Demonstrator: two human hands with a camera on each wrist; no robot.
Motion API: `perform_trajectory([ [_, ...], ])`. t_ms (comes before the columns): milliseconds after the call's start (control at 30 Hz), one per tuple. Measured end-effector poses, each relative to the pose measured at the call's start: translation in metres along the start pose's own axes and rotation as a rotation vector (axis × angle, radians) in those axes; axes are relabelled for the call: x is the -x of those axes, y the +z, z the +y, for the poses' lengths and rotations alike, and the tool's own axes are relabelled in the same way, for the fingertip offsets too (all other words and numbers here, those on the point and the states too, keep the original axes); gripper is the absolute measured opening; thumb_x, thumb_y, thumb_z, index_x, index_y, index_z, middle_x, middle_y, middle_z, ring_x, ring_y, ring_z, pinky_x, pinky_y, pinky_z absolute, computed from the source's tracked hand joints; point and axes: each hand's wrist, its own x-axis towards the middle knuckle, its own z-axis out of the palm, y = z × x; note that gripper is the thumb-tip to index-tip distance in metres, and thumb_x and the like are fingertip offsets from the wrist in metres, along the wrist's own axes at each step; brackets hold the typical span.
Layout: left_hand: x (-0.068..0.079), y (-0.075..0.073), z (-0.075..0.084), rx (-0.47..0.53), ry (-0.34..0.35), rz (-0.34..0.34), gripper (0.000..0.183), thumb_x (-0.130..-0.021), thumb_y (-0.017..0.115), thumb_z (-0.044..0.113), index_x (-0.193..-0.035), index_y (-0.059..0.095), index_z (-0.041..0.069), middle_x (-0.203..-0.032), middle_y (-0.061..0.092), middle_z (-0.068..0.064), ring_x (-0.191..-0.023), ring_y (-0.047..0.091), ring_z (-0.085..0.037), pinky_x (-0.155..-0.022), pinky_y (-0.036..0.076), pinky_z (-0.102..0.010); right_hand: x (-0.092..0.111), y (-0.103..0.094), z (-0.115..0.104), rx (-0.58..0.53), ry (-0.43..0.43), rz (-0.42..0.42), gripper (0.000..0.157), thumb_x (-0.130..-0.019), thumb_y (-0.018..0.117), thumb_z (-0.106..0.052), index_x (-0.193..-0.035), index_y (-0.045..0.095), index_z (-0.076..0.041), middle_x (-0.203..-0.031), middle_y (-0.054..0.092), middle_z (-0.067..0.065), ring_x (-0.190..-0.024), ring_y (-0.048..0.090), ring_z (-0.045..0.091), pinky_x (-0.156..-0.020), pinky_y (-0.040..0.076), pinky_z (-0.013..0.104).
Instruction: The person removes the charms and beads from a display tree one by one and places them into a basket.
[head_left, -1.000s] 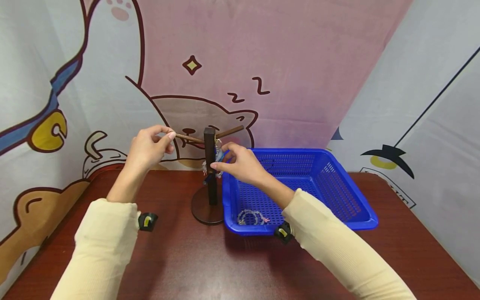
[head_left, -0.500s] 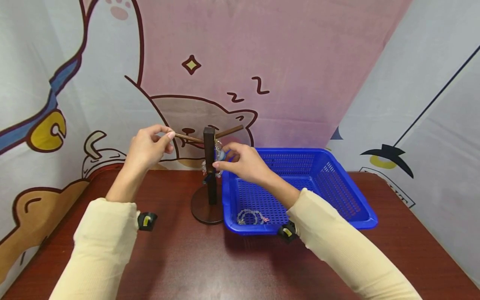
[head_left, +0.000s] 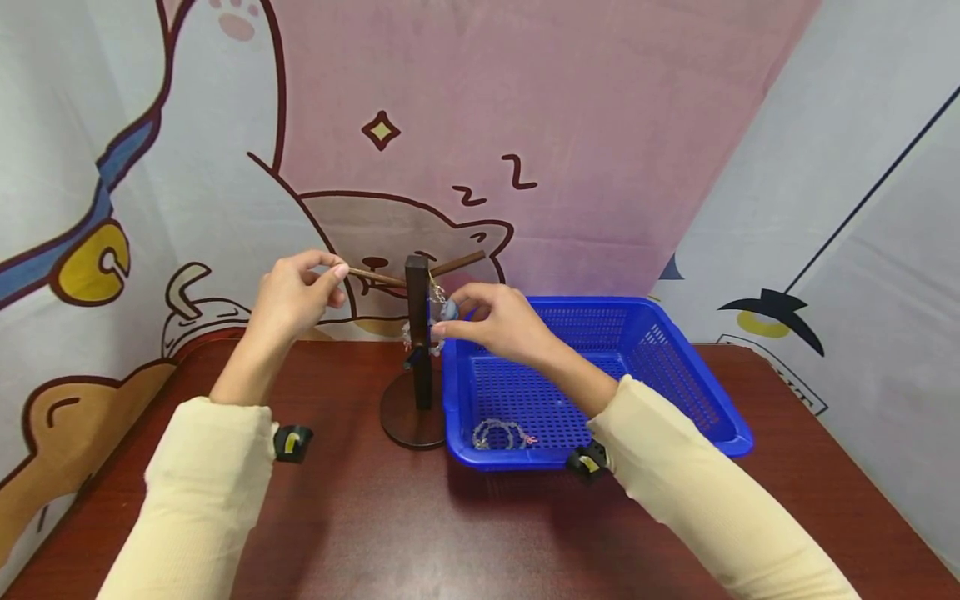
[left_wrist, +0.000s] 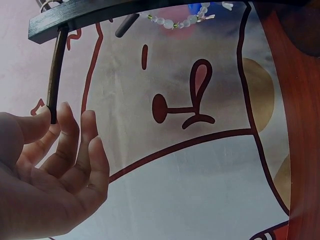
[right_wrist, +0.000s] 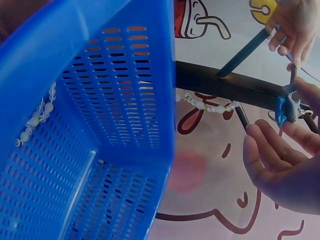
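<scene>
The right hand's grip is narrow: the right hand (head_left: 498, 321) pinches the blue-grey charm (head_left: 448, 311) of a keychain between thumb and fingertips, just beside the upper post (head_left: 422, 333) of a dark wooden stand. The left hand (head_left: 296, 292) pinches the tip of an upper peg (head_left: 375, 276), likely to steady the stand. The stand's round base (head_left: 401, 421) sits toward the worktop's (head_left: 352, 508) far edge, just left of the basket.

The step looks like handling the keychain at its peg; whether its chain (head_left: 437, 292) loops around that peg I cannot tell. It would go best guided along the peg's line with slack in the chain, while light left-hand pressure stops the stand tipping. A snag on the pale bead strand (left_wrist: 172, 23) lower on the stand seems the main risk.

The blue plastic basket (head_left: 495, 461) takes up the worktop's right side. In its near left corner, on the perforated floor, lies a clear beaded bracelet (head_left: 491, 427) with a pink trinket (head_left: 531, 440).
</scene>
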Motion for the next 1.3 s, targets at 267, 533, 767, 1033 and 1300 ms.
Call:
perform_trajectory([
  [267, 0.0, 0.0, 0.0, 0.0, 0.002, -0.001, 0.026, -0.095, 0.049, 0.027, -0.107, 0.061, 0.007, -0.067, 0.063, -0.005, -0.062, 0.052, -0.017, -0.057, 0.037, -0.029, 0.004, -0.011, 0.0, 0.014, 0.013, 0.013, 0.029, -0.076, 0.075, -0.026, -0.097, 0.067, -0.007, -0.083, 0.066, 0.001, -0.069, 0.059, 0.014, -0.06, 0.045, 0.029],
  [533, 0.0, 0.0, 0.0, -0.006, 0.0, -0.001, 0.026, -0.095, 0.049, 0.027, -0.107, 0.061, 0.007, -0.067, 0.063, -0.005, -0.064, 0.052, -0.019, -0.058, 0.037, -0.029, 0.008, -0.022, -0.001, 0.045, 0.039, 0.024, 0.03, -0.076, 0.075, -0.028, -0.097, 0.067, -0.008, -0.085, 0.066, 0.001, -0.073, 0.059, 0.015, -0.06, 0.045, 0.03],
  [767, 0.001, 0.0, 0.0, -0.006, -0.002, -0.005, 0.027, -0.096, 0.049, 0.028, -0.107, 0.061, 0.007, -0.068, 0.063, -0.006, -0.066, 0.053, -0.02, -0.058, 0.037, -0.03, 0.012, -0.03, -0.001, 0.03, 0.033, 0.022, 0.029, -0.075, 0.076, -0.026, -0.096, 0.067, -0.009, -0.086, 0.067, 0.002, -0.071, 0.06, 0.016, -0.06, 0.044, 0.03],
  [1033, 0.001, 0.0, 0.0, -0.012, -0.006, -0.006, 0.027, -0.096, 0.048, 0.027, -0.108, 0.061, 0.007, -0.068, 0.063, -0.006, -0.066, 0.053, -0.021, -0.059, 0.037, -0.03, 0.017, -0.043, 0.001, 0.034, 0.022, 0.038, 0.026, -0.075, 0.076, -0.025, -0.093, 0.068, -0.009, -0.084, 0.068, 0.002, -0.071, 0.061, 0.016, -0.062, 0.045, 0.03],
  [1300, 0.001, -0.001, 0.0, -0.015, -0.012, -0.008, 0.027, -0.096, 0.048, 0.028, -0.108, 0.061, 0.008, -0.069, 0.064, -0.006, -0.069, 0.054, -0.023, -0.06, 0.037, -0.031, 0.02, -0.053, 0.001, 0.071, 0.021, 0.051, 0.029, -0.073, 0.077, -0.023, -0.095, 0.068, -0.006, -0.085, 0.068, 0.004, -0.073, 0.06, 0.016, -0.065, 0.045, 0.03],
])
